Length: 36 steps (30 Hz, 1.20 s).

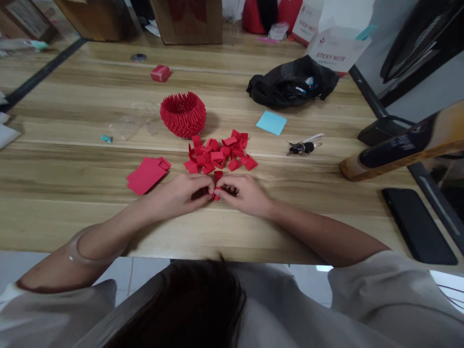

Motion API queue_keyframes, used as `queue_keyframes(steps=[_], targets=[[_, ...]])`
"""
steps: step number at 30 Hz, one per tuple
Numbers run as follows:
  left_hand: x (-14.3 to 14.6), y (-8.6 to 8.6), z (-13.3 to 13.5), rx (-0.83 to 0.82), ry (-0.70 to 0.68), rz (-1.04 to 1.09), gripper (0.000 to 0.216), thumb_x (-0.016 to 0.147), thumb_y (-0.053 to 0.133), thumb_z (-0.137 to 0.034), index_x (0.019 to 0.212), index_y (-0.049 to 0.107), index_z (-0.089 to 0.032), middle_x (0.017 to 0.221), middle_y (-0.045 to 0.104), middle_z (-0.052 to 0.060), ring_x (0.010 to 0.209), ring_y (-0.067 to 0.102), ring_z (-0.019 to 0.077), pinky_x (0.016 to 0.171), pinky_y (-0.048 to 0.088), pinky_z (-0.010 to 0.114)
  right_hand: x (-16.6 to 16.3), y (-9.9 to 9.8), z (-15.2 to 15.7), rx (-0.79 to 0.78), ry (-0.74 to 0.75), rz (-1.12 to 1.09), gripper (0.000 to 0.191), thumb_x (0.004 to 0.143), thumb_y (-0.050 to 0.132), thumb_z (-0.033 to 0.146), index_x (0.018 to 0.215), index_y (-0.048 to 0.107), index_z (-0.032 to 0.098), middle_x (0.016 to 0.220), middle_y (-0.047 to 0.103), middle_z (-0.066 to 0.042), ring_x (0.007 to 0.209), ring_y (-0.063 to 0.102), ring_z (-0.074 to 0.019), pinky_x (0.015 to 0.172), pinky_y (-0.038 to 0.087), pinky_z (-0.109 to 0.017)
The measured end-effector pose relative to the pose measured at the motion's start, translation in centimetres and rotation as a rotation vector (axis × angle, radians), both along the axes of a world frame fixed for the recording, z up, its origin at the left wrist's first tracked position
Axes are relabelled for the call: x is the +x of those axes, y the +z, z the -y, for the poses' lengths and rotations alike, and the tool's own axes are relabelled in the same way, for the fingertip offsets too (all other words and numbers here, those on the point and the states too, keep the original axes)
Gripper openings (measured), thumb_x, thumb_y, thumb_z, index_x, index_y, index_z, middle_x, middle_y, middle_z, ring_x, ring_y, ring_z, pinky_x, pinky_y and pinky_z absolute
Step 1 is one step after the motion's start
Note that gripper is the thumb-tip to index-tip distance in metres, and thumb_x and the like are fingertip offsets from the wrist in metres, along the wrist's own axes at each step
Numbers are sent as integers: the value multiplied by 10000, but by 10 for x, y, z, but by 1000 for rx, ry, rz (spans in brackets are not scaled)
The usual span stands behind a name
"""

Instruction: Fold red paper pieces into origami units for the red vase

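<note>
Pale wood on the near side of the fingers: bare grain of the table [232, 234]. Well to the right of the right fingers, and slightly nearer the body, a dark phone [418, 224], lying flat. At the fingertips, a small red paper piece [216, 196], pinched between left hand [177, 194] and right hand [248, 194], thumb and forefinger of each closed on it, tips almost meeting. Just beyond those tips, a red flap [218, 175]; impossible to tell whether part of the same piece. To the left of the left fingers, beside the wrist, flat red sheets [145, 176], overlapping. Directly beyond the fingers, a loose heap of folded red pieces [217, 157]. Farther out and well to the right, a tilted yellow-and-navy container [395, 145]; nearer the fingers' line, keys [302, 148]. Past the heap, slightly left of the fingers, a round, spiky-rimmed red paper bowl [183, 120]; to the right, a light blue sheet [271, 123]. Beyond these, a crumpled black bag [286, 89] right of the fingers and a small red block [160, 73] left. Farthest, a cardboard box [188, 24] beyond the left fingers.
</note>
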<state>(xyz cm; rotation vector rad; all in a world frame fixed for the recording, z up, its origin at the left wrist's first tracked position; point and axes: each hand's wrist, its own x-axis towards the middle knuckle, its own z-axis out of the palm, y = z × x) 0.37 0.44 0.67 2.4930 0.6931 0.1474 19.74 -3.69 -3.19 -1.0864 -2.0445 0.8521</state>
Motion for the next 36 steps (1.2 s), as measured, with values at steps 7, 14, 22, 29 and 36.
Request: queue_keyframes(steps=[7,14,22,29,36], targets=[[2,2,0,-4,6,-7,118,870,467,-227,835,561,-164,779,601,16,657,546,123,604,378,214,0,-1,0,8,6,6,108,830,522,144,770,610,160,717,610,3,626,498,-95,604,359,-217],[2,1,1,-8,34,-32,132,866,473,-254,846,570,-166,775,608,13,647,547,128,589,369,218,0,0,0,21,-7,0,108,828,533,141,745,601,152,679,588,13,586,474,-86,581,350,-205],[0,2,-1,-24,23,-50,141,867,483,-278,866,575,-171,769,603,11,649,545,129,595,367,221,1,0,-1,21,1,28,112,836,523,155,761,607,153,701,593,5,621,481,-93,605,348,-214],[0,2,-2,-22,4,-55,141,865,490,-280,860,576,-168,784,600,16,648,535,127,604,366,225,1,0,-1,6,16,0,117,832,509,145,754,597,142,689,584,4,610,479,-89,607,348,-214],[-1,3,-3,-11,4,-79,152,871,488,-295,871,570,-167,792,594,18,618,511,121,591,363,226,0,2,-1,6,9,-2,123,821,509,129,722,578,152,673,586,10,612,486,-93,614,358,-212]])
